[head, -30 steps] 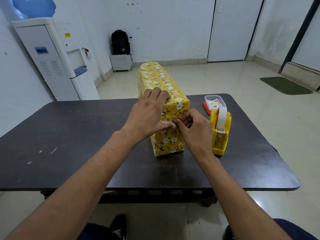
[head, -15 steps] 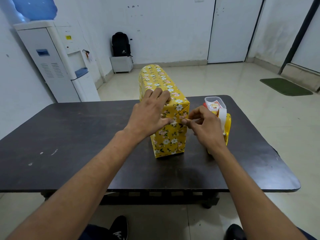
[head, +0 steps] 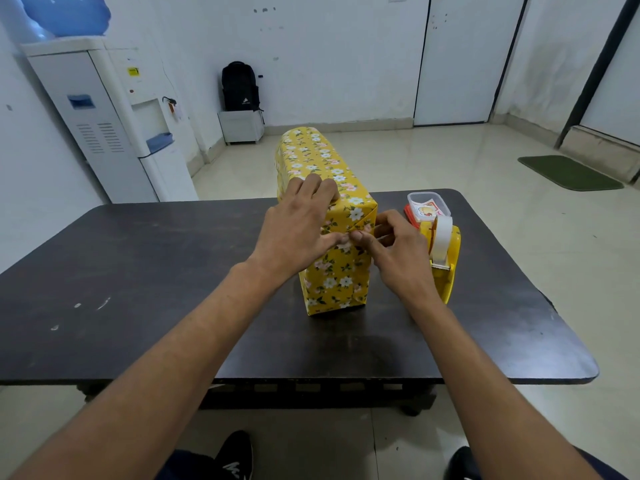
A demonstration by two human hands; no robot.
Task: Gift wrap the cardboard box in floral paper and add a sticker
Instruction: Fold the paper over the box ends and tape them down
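- Cardboard box [head: 334, 282] looks pretty much covered in the floral paper [head: 311, 154]. It stands on a narrow side around the middle of the table [head: 156, 271], with its long axis running straight away from me, so a short end face is the one looking at me.
- Left hand [head: 298, 230]: fingers laid over the top edge at the near end, thumb pushing flat against the end face. It's pressing, not wrapped round anything, just pinning paper down.
- Between the hands is the folded flap [head: 362, 218] on that end face, coming down from the upper right corner. Its tip ends where my two thumbs almost meet, partway down the face.
- Right hand [head: 394, 254]: thumb and forefinger pinched together right at the flap tip, on what looks like a short clear tape strip [head: 382, 237]. It's see-through, so I can't swear to it.
- My guess is the step in hand is taping this end shut. What matters is that the seam sits on the face toward me. So the strip wants smoothing leftward across the tip, toward the left thumb, while the left pins the fold flat.
- Just right of the box sits the yellow tape dispenser [head: 450, 244], with the sticker tub [head: 429, 202] right behind it. The right hand is the closer one to both, so it makes sense for that one to fetch the sticker.
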